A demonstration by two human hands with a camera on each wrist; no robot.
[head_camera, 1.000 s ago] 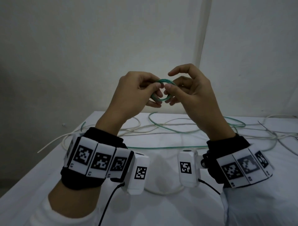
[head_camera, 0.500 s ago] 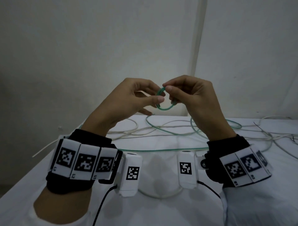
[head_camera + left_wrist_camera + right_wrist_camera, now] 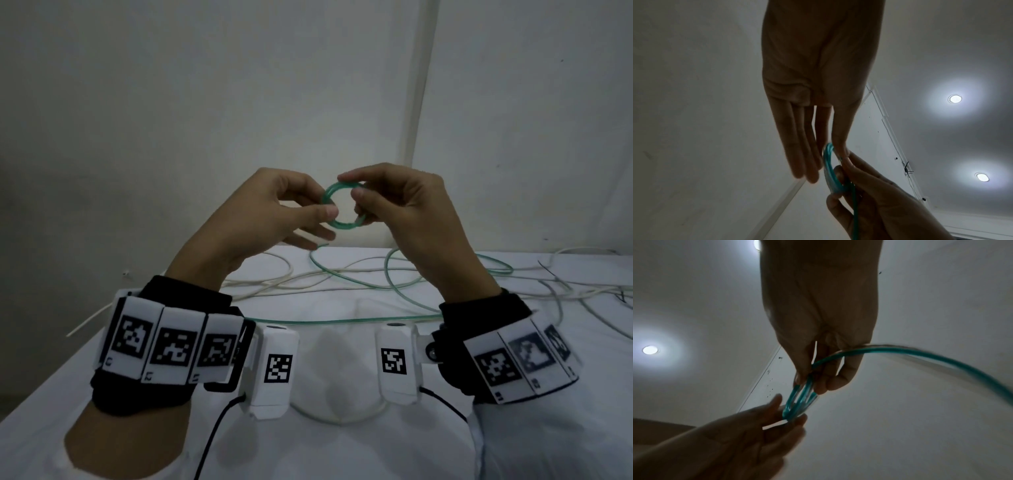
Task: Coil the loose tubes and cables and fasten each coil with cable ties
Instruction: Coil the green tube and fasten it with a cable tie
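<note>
Two hands meet in the air above a white table (image 3: 102, 394) that fills the lower part of your head view. Across its far half lie loose white cables (image 3: 274, 286) and the long slack of a green tube (image 3: 342, 321), which runs between your wrists and loops away to the right. Your left hand (image 3: 260, 222) has its thumb and a finger closed on the left side of a small green coil (image 3: 342, 224); the other fingers stretch out nearly straight beneath it, as the left wrist view shows. Your right hand (image 3: 404, 212) pinches the coil's right side, index finger over the top and thumb inside the ring. The coil (several turns of the same green tube) is held upright between both hands, well above the table. In the right wrist view the tube leaves the coil, passes across your right fingers (image 3: 840, 378) and sweeps off to the right, blurred.
</note>
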